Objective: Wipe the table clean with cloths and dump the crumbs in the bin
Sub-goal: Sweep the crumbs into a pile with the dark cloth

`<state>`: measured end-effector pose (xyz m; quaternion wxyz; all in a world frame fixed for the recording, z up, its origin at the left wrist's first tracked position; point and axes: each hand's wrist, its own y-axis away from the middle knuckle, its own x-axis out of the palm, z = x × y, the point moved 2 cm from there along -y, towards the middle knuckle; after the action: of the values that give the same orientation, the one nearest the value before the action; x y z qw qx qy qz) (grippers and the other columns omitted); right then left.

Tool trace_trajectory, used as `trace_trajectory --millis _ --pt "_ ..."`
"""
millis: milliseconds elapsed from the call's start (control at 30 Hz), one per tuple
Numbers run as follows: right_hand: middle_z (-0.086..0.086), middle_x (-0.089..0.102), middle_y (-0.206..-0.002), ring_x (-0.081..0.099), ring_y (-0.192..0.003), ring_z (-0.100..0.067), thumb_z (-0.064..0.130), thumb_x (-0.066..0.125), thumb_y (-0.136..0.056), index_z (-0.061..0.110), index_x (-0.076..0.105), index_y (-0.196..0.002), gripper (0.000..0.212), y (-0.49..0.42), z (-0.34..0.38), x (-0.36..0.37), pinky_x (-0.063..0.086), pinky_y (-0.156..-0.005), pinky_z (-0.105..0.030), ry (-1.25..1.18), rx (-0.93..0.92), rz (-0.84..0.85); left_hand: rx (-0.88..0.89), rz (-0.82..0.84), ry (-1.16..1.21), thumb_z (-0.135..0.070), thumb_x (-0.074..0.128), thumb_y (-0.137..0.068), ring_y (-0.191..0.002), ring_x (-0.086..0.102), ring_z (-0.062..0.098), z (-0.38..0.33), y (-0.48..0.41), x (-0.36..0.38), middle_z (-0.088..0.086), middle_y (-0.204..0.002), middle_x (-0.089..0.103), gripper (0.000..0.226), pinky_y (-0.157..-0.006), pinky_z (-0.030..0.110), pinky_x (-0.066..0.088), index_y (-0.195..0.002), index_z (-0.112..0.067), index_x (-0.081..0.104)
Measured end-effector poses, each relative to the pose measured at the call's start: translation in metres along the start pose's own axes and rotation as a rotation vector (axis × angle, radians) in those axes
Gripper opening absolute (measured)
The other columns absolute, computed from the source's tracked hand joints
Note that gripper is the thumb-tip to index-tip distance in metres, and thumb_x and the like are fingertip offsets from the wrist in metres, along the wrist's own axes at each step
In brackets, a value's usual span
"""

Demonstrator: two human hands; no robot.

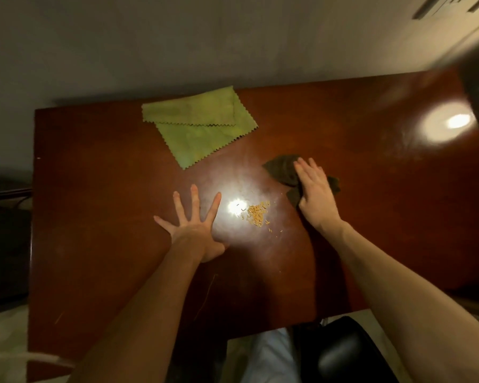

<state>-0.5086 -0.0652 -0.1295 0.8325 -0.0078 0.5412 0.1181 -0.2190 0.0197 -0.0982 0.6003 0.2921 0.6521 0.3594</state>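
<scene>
A small pile of yellow crumbs [256, 213] lies near the middle of the dark brown table [100, 189], with a few stray bits around it. My right hand [314, 190] presses flat, fingers straight, on a crumpled dark green cloth [281, 170] just right of the crumbs. My left hand [195, 225] rests flat on the table left of the crumbs with its fingers spread wide, holding nothing. A light green cloth [199, 125] with zigzag edges lies folded at the back of the table.
The table's far edge meets a grey wall. A black bin [340, 352] stands on the floor below the table's near right edge. Bright lamp glare marks the tabletop at the right and beside the crumbs. A dark object looms at the upper right.
</scene>
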Motion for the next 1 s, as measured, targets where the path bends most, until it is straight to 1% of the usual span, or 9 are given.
trace_trajectory --millis 67,133,300,367,433,600,800,933,1000 --pt "-0.001 0.022 -0.172 0.007 -0.16 -0.024 -0.006 0.054 -0.092 0.018 0.029 -0.163 0.079 -0.011 -0.001 -0.002 -0.002 -0.13 -0.04 -0.001 0.207 -0.073 -0.002 -0.001 0.004 -0.079 0.057 -0.084 -0.14 -0.05 0.048 0.001 -0.002 0.002 0.005 -0.145 -0.065 0.123 -0.107 0.09 -0.002 -0.139 -0.053 -0.049" --pt "0.001 0.02 -0.172 0.005 -0.16 -0.023 -0.011 0.055 -0.088 0.019 0.029 -0.163 0.086 -0.025 0.019 0.004 -0.006 -0.129 -0.039 -0.03 0.327 -0.097 0.001 -0.02 0.003 -0.085 0.056 -0.081 -0.14 -0.05 0.047 0.001 -0.004 0.005 0.004 -0.145 -0.065 0.124 -0.107 0.09 -0.002 -0.138 -0.054 -0.05" --pt "0.002 0.022 -0.17 0.009 -0.16 -0.026 0.003 0.061 -0.093 0.021 0.028 -0.163 0.079 -0.038 0.063 0.024 -0.005 -0.128 -0.041 0.093 -0.265 0.143 0.011 -0.045 -0.008 -0.091 0.053 -0.078 -0.141 -0.05 0.046 0.004 -0.005 0.006 0.003 -0.145 -0.065 0.124 -0.108 0.09 -0.002 -0.139 -0.054 -0.048" --pt "0.004 0.019 -0.17 0.007 -0.16 -0.025 -0.003 0.055 -0.086 0.021 0.027 -0.164 0.087 -0.045 0.04 0.012 -0.005 -0.128 -0.039 0.156 -0.34 0.184 0.018 -0.051 -0.003 -0.09 0.053 -0.078 -0.141 -0.05 0.045 0.004 -0.004 0.006 0.003 -0.146 -0.064 0.123 -0.108 0.089 -0.003 -0.14 -0.055 -0.048" --pt "0.001 0.022 -0.171 0.009 -0.16 -0.027 -0.01 0.055 -0.082 0.021 0.028 -0.164 0.091 -0.045 0.006 -0.005 -0.002 -0.128 -0.04 0.156 -0.22 0.124 0.017 -0.066 0.001 -0.089 0.053 -0.079 -0.141 -0.05 0.045 0.005 -0.004 0.008 0.003 -0.147 -0.064 0.122 -0.107 0.089 -0.004 -0.14 -0.055 -0.048" --pt "-0.001 0.02 -0.172 0.006 -0.16 -0.022 -0.007 0.055 -0.093 0.02 0.024 -0.165 0.083 0.038 -0.04 -0.019 0.004 -0.131 -0.044 0.079 0.297 -0.05 0.011 -0.074 0.005 -0.088 0.05 -0.081 -0.14 -0.05 0.046 0.003 -0.006 0.008 0.004 -0.145 -0.065 0.12 -0.105 0.091 -0.004 -0.14 -0.053 -0.049" --pt "-0.006 0.023 -0.171 0.012 -0.16 -0.022 -0.013 0.053 -0.084 0.009 0.025 -0.163 0.087 0.133 0.05 0.041 0.005 -0.131 -0.041 -0.017 0.591 -0.222 0.019 -0.107 0.009 -0.09 0.055 -0.077 -0.145 -0.045 0.047 0.005 -0.001 0.005 0.005 -0.152 -0.059 0.125 -0.106 0.091 0.0 -0.144 -0.054 -0.044" --pt "-0.003 0.021 -0.171 0.011 -0.16 -0.021 -0.01 0.058 -0.087 0.013 0.026 -0.162 0.085 0.098 0.118 0.064 0.0 -0.131 -0.041 -0.109 0.747 -0.29 0.039 -0.125 0.011 -0.092 0.057 -0.074 -0.15 -0.039 0.044 0.01 -0.001 0.003 0.002 -0.158 -0.052 0.125 -0.108 0.09 0.002 -0.144 -0.059 -0.041" --pt "-0.003 0.02 -0.172 0.009 -0.16 -0.021 -0.008 0.059 -0.089 0.013 0.027 -0.162 0.083 0.074 0.133 0.068 -0.004 -0.13 -0.039 -0.11 0.742 -0.315 0.054 -0.133 0.009 -0.093 0.057 -0.072 -0.152 -0.035 0.043 0.014 -0.001 0.002 0.001 -0.161 -0.048 0.124 -0.109 0.089 0.003 -0.145 -0.061 -0.038"
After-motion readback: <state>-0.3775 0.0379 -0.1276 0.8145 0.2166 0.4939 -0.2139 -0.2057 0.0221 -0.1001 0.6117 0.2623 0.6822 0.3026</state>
